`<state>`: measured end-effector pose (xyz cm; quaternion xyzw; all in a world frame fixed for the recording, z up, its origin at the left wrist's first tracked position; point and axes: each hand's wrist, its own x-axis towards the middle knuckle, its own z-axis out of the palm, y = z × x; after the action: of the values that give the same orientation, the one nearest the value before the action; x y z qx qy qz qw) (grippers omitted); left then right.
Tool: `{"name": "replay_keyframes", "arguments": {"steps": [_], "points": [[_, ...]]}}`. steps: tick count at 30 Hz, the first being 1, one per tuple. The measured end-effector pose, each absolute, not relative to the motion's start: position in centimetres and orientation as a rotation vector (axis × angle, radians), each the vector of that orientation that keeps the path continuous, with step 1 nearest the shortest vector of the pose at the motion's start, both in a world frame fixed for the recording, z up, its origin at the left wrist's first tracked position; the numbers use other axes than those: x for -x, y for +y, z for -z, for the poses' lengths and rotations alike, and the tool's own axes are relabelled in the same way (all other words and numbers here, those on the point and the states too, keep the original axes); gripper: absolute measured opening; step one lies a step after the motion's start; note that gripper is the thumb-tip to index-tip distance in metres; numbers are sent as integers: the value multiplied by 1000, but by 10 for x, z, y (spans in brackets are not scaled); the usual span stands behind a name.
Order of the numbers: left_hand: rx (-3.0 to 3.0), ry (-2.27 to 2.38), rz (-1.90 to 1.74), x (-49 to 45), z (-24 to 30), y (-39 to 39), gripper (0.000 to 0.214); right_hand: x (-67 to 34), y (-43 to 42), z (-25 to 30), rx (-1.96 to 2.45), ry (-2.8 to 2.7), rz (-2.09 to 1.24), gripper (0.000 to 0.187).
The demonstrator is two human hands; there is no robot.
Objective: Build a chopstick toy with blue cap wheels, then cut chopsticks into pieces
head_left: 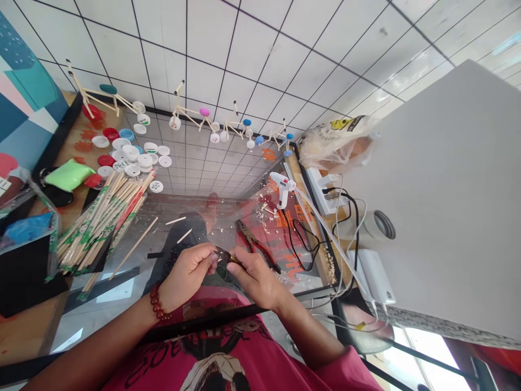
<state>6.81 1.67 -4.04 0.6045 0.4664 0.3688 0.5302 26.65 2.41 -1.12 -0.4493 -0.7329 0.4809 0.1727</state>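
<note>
Close to my body, both hands meet over the glass tabletop (158,217). My right hand (257,276) is closed around a small dark tool (223,254) with a yellow mark; its exact kind does not show. The fingers of my left hand (194,267) are pinched at the tool's far end, and what they hold is hidden. Pliers with red handles (264,251) lie just beyond my right hand. Two short cut sticks (184,235) and a longer wooden stick (134,247) rest past my left hand.
Packs of wrapped chopsticks (109,217) and several bottle caps (130,153) lie at left, near a green clay packet (70,175). Small stick-built bicycles (189,113) stand along the back. A white glue gun (282,187), its cord and a power strip (321,190) are at right.
</note>
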Motion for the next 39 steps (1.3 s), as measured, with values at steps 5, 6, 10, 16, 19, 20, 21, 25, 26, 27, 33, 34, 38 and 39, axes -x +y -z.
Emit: {"name": "replay_keyframes", "arguments": {"steps": [5,6,10,16,19,20,21,25,26,27,33,34,38,39], "points": [[-1490,1108,-800,-65,40,18,35,-270,21,12,1294,-2057,-1390,27],[-1509,1111,-782,-64,40,19,34,-271,21,12,1297,-2060,-1393,27],[-1477,1113,-699,-62,38,21,35,-270,20,12,1315,-2038,-1415,27],[-1508,1165,-609,-55,29,21,34,-264,17,13,1338,-2063,-1396,26],[-1552,1184,-593,-50,23,20,34,-260,16,13,1318,-2058,-1405,26],[-1571,1189,-595,-48,21,20,35,-259,16,13,1311,-2042,-1417,27],[-1594,1192,-597,-46,20,20,34,-257,16,14,1303,-2027,-1428,28],[-1497,1233,-645,-32,16,20,29,-255,13,16,1276,-1907,-1480,32],[-1378,1242,-684,-27,16,18,27,-255,12,17,1269,-1806,-1536,32],[-1238,1252,-735,-23,16,15,27,-256,11,17,1244,-1664,-1603,32],[-1270,1452,-917,-14,18,-20,36,-267,18,16,938,-1022,-1724,48],[-1414,1529,-966,-15,17,-24,41,-267,22,16,962,-1019,-1710,48],[-1560,1436,-1163,-19,8,-30,60,-255,33,17,1081,-1050,-1657,36],[-1492,1310,-1160,-21,8,-29,58,-249,34,17,1073,-1042,-1655,37]]}}
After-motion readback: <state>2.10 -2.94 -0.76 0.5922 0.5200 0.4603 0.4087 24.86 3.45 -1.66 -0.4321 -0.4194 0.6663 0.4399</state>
